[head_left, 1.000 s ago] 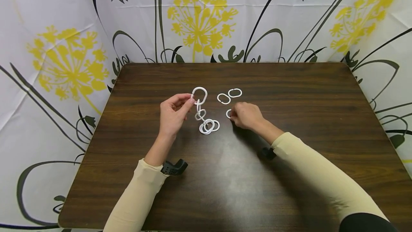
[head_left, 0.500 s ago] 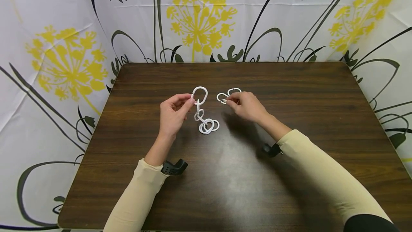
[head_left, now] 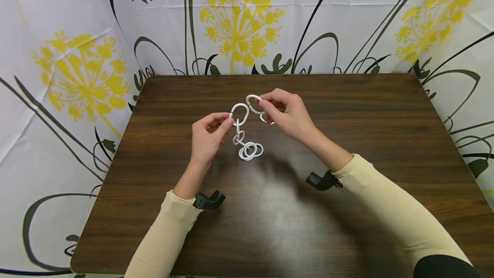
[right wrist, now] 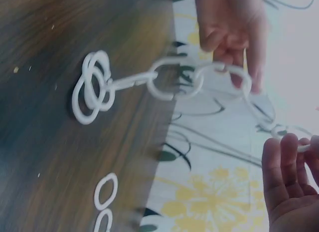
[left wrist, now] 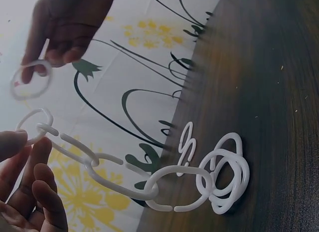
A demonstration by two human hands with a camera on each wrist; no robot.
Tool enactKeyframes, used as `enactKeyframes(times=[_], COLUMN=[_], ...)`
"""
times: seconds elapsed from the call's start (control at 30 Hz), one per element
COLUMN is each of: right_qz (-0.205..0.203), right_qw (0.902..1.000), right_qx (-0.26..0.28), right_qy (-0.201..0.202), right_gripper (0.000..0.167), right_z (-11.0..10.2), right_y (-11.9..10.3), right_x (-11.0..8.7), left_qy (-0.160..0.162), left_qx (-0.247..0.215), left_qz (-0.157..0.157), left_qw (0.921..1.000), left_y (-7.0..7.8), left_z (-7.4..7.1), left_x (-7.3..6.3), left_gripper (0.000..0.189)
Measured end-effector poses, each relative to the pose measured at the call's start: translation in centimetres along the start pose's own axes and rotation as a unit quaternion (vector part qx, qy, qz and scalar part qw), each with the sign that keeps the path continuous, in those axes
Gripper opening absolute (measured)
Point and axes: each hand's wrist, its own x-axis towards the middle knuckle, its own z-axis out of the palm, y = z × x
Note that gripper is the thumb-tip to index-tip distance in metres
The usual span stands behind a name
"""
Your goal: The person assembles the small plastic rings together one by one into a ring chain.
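Observation:
My left hand (head_left: pixel 208 136) pinches the top link of a white plastic link chain (left wrist: pixel 174 168) between thumb and fingers. The chain hangs from there, and its lower links lie in a small heap on the table. Raised just right of that top link, my right hand (head_left: pixel 290 114) pinches a single white link (head_left: pixel 247 100) by its right side. A narrow space parts this link from the chain in the left wrist view. Two loose white links (right wrist: pixel 96 193) lie on the table near each other; my right hand covers much of them in the head view.
The dark wood-grain table (head_left: pixel 131 179) reaches back to a white curtain (head_left: pixel 166 25) with yellow and green plant prints. A black wrist mount (head_left: pixel 209 200) sits on the left wrist, and another black mount (head_left: pixel 320 181) is on the right.
My right hand has picked up a link from the table and brought it up and leftward, close to the chain's top link. The left hand has stayed in place holding the chain.

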Motion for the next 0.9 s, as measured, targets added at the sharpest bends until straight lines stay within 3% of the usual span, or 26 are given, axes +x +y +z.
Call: enactKeyframes(times=[0.23, 0.37, 0.67, 0.9], right_qz=[-0.034, -0.041, -0.089, -0.107], right_qw=[0.9992, 0.9988, 0.9933, 0.9897], right_qx=[0.009, -0.007, -0.067, -0.088], right_qy=[-0.019, -0.027, -0.030, -0.036], right_gripper=[0.014, 0.012, 0.009, 0.010], right_z=[1.8, 2.4, 2.7, 2.9], right_y=[-1.0, -0.9, 0.1, 0.4], right_x=[-0.4, -0.4, 0.0, 0.1], left_qy=[0.000, -0.002, -0.005, -0.010], left_qx=[0.005, -0.002, -0.020, -0.004], left_qz=[0.000, 0.002, 0.003, 0.001], left_qw=[1.0000, 1.0000, 0.9998, 0.9999], left_y=[0.1, 0.7, 0.4, 2.8], left_z=[0.0, 0.1, 0.0, 0.2], left_x=[0.1, 0.0, 0.1, -0.5], left_gripper=[0.024, 0.022, 0.021, 0.020])
